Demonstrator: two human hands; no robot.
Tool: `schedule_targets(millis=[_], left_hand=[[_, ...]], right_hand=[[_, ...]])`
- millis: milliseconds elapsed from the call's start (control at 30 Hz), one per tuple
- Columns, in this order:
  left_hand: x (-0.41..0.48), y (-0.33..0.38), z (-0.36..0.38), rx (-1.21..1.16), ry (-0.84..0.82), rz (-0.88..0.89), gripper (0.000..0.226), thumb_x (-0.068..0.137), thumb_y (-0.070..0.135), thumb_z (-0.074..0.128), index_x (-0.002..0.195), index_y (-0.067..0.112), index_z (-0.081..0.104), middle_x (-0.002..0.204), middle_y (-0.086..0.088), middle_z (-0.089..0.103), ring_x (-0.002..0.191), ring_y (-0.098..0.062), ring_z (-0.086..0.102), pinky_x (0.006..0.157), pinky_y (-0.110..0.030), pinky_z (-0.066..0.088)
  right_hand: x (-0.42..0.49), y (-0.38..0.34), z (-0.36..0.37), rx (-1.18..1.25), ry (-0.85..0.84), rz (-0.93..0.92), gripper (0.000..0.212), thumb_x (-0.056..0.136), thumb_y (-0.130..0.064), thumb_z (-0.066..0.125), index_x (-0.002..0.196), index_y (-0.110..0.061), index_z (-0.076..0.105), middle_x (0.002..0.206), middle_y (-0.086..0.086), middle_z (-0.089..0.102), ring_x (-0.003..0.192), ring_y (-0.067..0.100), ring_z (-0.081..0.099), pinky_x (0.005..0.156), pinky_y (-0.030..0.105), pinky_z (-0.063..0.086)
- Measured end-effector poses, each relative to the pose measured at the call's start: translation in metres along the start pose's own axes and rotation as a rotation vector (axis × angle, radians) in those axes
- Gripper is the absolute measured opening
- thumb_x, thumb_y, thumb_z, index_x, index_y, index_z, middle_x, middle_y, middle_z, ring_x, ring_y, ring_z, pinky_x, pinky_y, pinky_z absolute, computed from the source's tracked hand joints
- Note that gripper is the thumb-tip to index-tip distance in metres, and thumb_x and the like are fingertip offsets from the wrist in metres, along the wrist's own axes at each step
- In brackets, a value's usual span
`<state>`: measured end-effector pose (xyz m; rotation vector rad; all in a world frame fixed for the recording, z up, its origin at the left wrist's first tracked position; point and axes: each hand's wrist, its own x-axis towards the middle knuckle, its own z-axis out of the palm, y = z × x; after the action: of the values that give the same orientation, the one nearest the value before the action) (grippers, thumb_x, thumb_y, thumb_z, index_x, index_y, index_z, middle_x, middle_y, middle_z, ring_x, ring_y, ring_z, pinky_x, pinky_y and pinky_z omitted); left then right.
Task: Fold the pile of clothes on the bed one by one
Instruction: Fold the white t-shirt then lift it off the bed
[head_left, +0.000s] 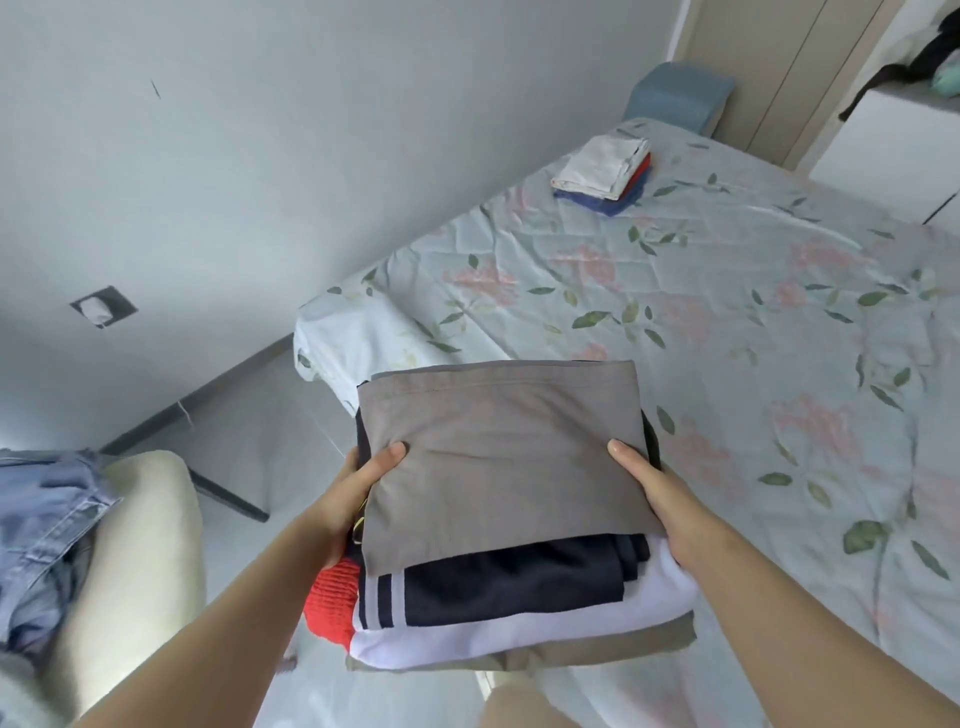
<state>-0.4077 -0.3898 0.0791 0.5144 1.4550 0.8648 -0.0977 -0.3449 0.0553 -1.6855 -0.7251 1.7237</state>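
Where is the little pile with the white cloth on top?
The little pile lies at the far end of the bed, upper middle of the head view, just before the blue stool and beyond the held stack of clothes.

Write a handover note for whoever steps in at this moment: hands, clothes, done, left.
Left hand and right hand grip the tall stack by its sides, thumbs on its grey top piece, near the bed corner.
The small stack lies at the bed's far end.
Done: both stacks folded.
Left: set the tall stack down. No loose clothes show on the bed; crumpled denim sits off it, left.
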Motion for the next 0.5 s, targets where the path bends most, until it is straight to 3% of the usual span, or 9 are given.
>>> schedule_targets(millis=[100,200,333,500], left_hand=[[0.051,0.033,-0.012,-0.016,0.034,0.032,0.085,0.064,0.050,0.066,0.139,0.028,0.033,0.104,0.004,0.059,0.088,-0.014,0.060,0.062,-0.027,0.046],[0.096,0.076,-0.021,-0.041,0.089,0.034,0.068,0.084,0.045,0.065,0.141,0.029,0.032,0.102,0.007,0.057,0.087,-0.012,0.058,0.062,-0.027,0.045],[0.152,0.130,-0.032,-0.038,0.047,0.053,0.084,0.061,0.054,0.064,0.137,0.033,0.035,0.111,0.005,0.060,0.095,-0.015,0.061,0.066,-0.030,0.048],[0.225,0.196,-0.034,-0.023,-0.013,0.100,0.078,0.062,0.052,0.065,0.133,0.029,0.041,0.113,0.002,0.065,0.095,-0.016,0.066,0.068,-0.029,0.052]], right_hand=[[0.055,-0.035,0.028,-0.008,-0.026,-0.010,0.067,0.074,-0.050,0.072,0.130,-0.019,0.052,0.114,0.004,0.066,0.102,0.024,0.064,0.082,0.035,0.050],[0.099,-0.080,0.056,-0.030,-0.051,-0.008,0.068,0.075,-0.051,0.071,0.131,-0.019,0.051,0.115,0.002,0.065,0.103,0.022,0.062,0.085,0.034,0.049],[0.150,-0.138,0.082,-0.040,-0.061,-0.024,0.063,0.076,-0.050,0.070,0.128,-0.019,0.052,0.113,0.002,0.066,0.102,0.021,0.063,0.078,0.031,0.049],[0.206,-0.207,0.105,-0.038,-0.033,-0.075,0.058,0.076,-0.048,0.071,0.126,-0.020,0.057,0.113,0.002,0.068,0.102,0.021,0.064,0.083,0.032,0.051]])
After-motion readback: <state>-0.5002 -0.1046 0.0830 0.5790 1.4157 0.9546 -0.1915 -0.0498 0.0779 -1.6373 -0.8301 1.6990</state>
